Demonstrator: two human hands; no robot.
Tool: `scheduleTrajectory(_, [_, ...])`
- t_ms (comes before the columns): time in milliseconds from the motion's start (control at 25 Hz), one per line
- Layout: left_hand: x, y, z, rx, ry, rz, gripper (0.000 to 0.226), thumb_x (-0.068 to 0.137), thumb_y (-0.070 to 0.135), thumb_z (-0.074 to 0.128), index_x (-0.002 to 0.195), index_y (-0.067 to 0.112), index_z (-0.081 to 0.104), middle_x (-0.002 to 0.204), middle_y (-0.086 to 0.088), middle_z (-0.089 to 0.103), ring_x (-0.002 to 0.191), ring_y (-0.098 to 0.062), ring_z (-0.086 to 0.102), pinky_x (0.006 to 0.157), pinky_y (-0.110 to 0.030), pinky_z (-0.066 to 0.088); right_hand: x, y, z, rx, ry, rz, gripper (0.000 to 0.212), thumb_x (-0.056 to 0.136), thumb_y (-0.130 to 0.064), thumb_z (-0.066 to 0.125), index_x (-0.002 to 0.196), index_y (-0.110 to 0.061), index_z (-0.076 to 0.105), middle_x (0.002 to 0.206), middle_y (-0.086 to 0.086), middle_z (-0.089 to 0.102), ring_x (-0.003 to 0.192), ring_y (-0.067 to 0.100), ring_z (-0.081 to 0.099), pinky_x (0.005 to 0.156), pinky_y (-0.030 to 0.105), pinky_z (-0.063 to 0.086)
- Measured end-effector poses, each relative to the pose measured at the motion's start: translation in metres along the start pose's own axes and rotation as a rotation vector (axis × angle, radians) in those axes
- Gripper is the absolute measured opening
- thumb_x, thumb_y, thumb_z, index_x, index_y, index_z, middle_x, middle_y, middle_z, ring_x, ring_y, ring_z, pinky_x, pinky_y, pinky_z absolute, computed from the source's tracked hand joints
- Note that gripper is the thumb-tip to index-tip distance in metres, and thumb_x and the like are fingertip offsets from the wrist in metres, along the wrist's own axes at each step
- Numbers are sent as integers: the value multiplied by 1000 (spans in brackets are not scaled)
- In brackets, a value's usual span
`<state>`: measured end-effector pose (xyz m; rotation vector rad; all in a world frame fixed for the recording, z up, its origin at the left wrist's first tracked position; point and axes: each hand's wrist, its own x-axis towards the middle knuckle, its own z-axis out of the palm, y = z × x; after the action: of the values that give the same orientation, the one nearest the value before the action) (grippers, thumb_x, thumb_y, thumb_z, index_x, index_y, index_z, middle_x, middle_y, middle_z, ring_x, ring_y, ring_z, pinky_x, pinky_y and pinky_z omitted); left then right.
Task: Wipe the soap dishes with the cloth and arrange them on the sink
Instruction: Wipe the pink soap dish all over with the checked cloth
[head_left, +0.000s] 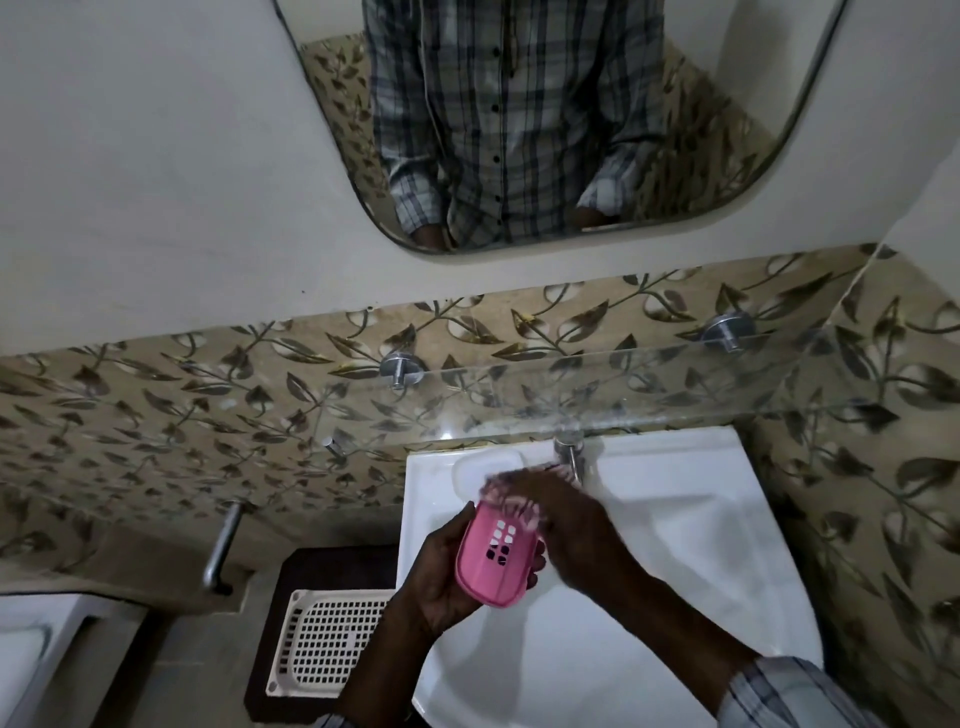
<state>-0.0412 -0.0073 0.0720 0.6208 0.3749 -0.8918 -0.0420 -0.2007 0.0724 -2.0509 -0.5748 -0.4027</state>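
The left hand grips the pink soap dish from below, over the left side of the sink, tilted up so its inside can be rubbed. The right hand pushes the cloth onto its far end, but blur hides that grip.

Head view. My left hand grips a pink soap dish over the white sink. My right hand, blurred, lies on a cloth at the dish's far end. A white perforated tray lies left of the sink.
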Motion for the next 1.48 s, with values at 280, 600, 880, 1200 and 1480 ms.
scheduleTrajectory(280, [-7, 19, 0, 188, 235, 48, 72, 96, 54, 45, 121, -9, 66, 111, -33, 64, 90, -41, 67, 83, -46, 56, 0, 34, -18, 145, 53, 480, 41, 80, 2, 68, 100, -34, 70, 105, -15, 75, 88, -4, 66, 75, 12, 52])
scheduleTrajectory(600, [-9, 25, 6, 429, 362, 238, 61, 98, 55, 44, 127, 4, 62, 110, -30, 67, 91, -38, 66, 88, -48, 52, -6, 21, 6, 792, 54, 1017, 23, 71, -21, 84, 85, -4, 78, 74, 12, 75, 65, 23, 70, 60, 31, 57])
scheduleTrajectory(880, [-3, 15, 16, 636, 393, 289, 56, 101, 51, 40, 122, 6, 66, 107, -23, 72, 87, -33, 66, 80, -43, 54, 12, 26, 18, 808, 74, 981, 28, 72, -32, 85, 90, -11, 78, 82, 16, 78, 71, 32, 76, 59, 38, 60])
scheduleTrajectory(1200, [7, 6, 19, 661, 398, 304, 55, 102, 52, 39, 119, 9, 70, 105, -21, 73, 86, -33, 68, 83, -43, 54, -3, 20, 29, 82, 115, 475, 19, 92, -33, 65, 85, -15, 66, 77, -2, 64, 68, 20, 67, 59, 39, 56])
scheduleTrajectory(1480, [16, -13, 28, 880, 434, 446, 59, 90, 67, 43, 101, 16, 72, 90, -3, 74, 80, -19, 67, 81, -38, 52, 4, 7, 37, -177, 78, 699, 22, 84, -26, 69, 70, -15, 57, 74, 3, 67, 73, 27, 65, 64, 35, 52])
